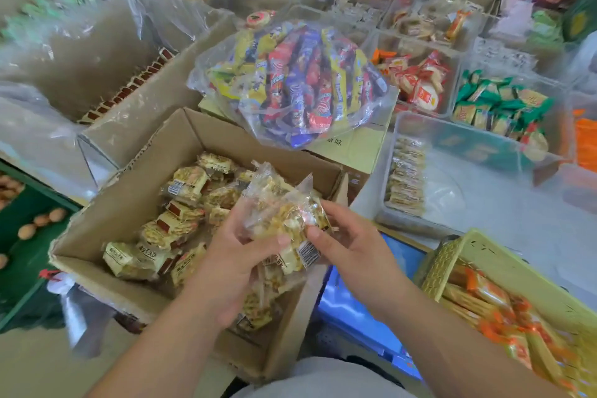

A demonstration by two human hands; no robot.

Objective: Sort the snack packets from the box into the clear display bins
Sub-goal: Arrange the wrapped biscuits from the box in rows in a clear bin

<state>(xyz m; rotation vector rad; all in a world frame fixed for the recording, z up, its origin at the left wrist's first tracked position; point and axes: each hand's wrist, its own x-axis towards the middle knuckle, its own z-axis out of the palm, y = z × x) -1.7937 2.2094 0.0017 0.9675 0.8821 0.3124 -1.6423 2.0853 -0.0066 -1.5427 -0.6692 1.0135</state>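
**Handful up, bin barely begun**

Head view: I'm holding a bunch of clear-wrapped snack packets (284, 216) just above the near right part of the cardboard box (135, 191). My left hand (239, 258) is cupping the bunch from below, with the fingers curled round it and the thumb pressing on its front. My right hand (352, 242) is pinching the bunch's right edge, thumb and fingers closed on the wrappers. Neither hand is slack.

On progress, I'm judging it early. Loose packets (181, 226) are covering the floor of the box, and there are many of them. The clear bin (484, 197) just to the right is holding only one row of packets (405, 181) along its left wall, and the rest of its floor is showing bare. So most of the sorting is waiting, and this bunch is looking bound for that bin.
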